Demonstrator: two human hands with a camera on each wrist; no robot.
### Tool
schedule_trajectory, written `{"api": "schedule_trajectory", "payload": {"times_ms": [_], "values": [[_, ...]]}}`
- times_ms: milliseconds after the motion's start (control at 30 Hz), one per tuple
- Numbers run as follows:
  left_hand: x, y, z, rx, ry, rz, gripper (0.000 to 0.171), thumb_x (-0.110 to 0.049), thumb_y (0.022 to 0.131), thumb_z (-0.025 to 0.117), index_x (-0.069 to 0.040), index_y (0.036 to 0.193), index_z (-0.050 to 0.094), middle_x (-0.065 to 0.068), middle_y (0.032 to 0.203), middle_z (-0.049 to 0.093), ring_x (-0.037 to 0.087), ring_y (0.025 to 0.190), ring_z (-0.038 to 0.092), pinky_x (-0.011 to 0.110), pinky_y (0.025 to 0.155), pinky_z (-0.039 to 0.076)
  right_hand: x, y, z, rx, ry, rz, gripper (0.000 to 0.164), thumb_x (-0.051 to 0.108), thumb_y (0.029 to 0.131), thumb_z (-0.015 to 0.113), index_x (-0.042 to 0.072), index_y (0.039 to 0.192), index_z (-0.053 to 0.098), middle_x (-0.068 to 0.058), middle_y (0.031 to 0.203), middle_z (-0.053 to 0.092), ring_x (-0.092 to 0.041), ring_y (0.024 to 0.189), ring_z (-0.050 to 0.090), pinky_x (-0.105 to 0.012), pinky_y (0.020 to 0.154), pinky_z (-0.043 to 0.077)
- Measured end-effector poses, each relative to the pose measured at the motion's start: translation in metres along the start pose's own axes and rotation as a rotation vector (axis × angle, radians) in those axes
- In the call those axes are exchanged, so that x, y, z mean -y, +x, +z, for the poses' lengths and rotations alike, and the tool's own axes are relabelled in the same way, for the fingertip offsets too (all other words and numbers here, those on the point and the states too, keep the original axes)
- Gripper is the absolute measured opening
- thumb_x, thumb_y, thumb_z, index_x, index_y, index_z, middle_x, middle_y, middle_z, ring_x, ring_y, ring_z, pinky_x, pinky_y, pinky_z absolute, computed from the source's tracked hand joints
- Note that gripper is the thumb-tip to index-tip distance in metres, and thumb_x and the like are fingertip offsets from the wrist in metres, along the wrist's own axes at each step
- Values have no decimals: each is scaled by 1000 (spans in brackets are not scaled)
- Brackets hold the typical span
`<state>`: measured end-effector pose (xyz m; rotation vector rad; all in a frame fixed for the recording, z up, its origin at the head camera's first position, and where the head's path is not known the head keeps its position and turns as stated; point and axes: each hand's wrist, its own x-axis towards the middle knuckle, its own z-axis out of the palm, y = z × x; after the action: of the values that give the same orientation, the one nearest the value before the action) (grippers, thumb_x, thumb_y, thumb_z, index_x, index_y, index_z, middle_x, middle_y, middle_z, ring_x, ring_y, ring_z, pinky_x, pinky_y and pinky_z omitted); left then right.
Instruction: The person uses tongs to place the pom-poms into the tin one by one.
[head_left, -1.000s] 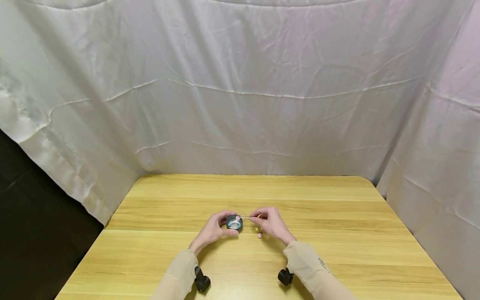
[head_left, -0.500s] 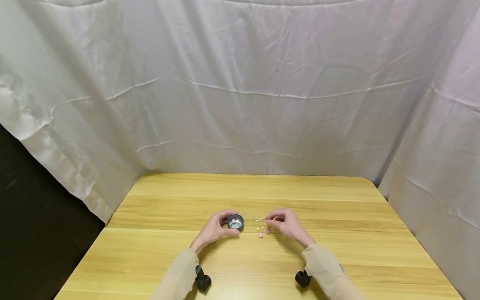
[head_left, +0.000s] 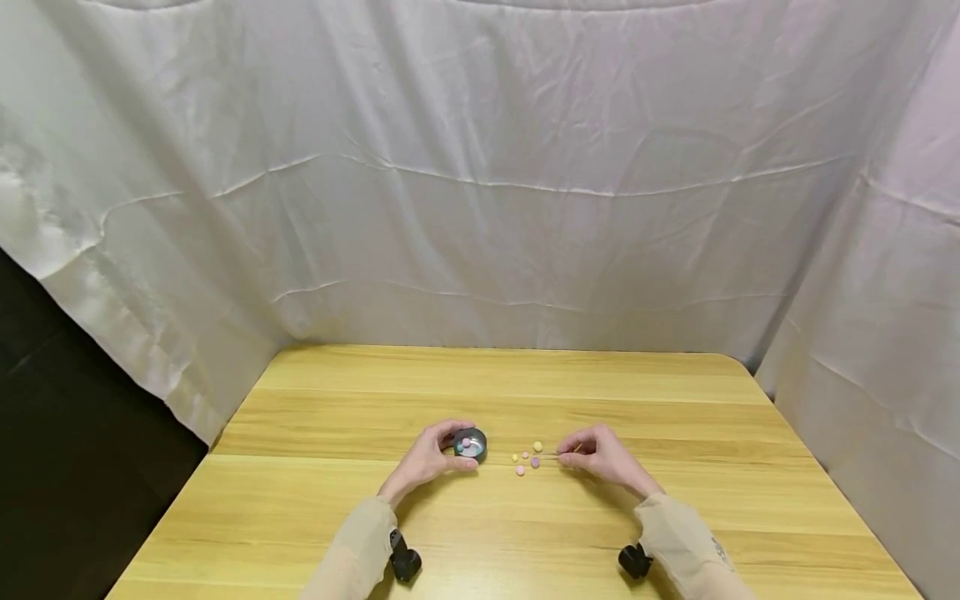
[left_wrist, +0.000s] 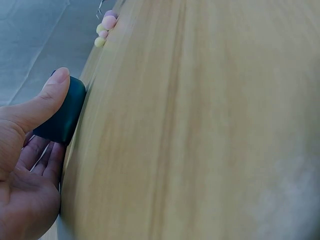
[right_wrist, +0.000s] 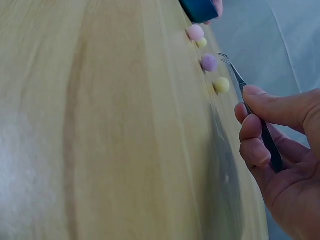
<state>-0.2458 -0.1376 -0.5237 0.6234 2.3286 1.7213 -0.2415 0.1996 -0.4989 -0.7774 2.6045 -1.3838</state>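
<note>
My left hand [head_left: 429,457] grips a small round dark teal cup [left_wrist: 70,110], thumb on the near side and fingers behind. A pink pompom [head_left: 466,442] and a teal one [head_left: 460,447] show inside it. My right hand [head_left: 603,457] pinches a pair of tweezers [right_wrist: 241,82] between thumb and fingers. Their bent tips stand slightly apart, with nothing between them, close to a purple pompom [right_wrist: 209,62]. Around it on the table lie a larger yellow pompom [right_wrist: 221,85], a pink one [right_wrist: 195,32], a small yellow one [right_wrist: 201,42] and a small pink one [head_left: 525,455].
The wooden table [head_left: 360,400] reaches back to a hanging grey-white curtain [head_left: 480,233]. Black wrist cameras sit at the left sleeve [head_left: 363,533] and the right sleeve [head_left: 686,533]. Dark cloth [head_left: 82,433] hangs at the far left.
The tweezers released a pink pompom into the cup. My right hand then drew them away to the right, down to the loose pompoms. The left hand has stayed in place with the cup.
</note>
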Motion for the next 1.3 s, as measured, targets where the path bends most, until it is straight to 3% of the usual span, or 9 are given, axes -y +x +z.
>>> {"api": "schedule_trajectory", "payload": {"times_ms": [800,1300], "values": [[0,0,0,-3,-2,-8,62,-9,83,82,3,138,55,25,133,62,40,120,62,50,104,51,-2,-2,0,32,18,45,15,7,91,73,-6,98,75,-22,86,75,0,62,56,-15,55,46],[-3,0,0,1,2,-15,63,-9,84,82,4,139,54,25,133,61,40,121,61,51,104,51,-7,-3,1,6,4,43,13,6,91,71,-5,96,76,-17,82,74,1,61,58,-17,56,50]]}}
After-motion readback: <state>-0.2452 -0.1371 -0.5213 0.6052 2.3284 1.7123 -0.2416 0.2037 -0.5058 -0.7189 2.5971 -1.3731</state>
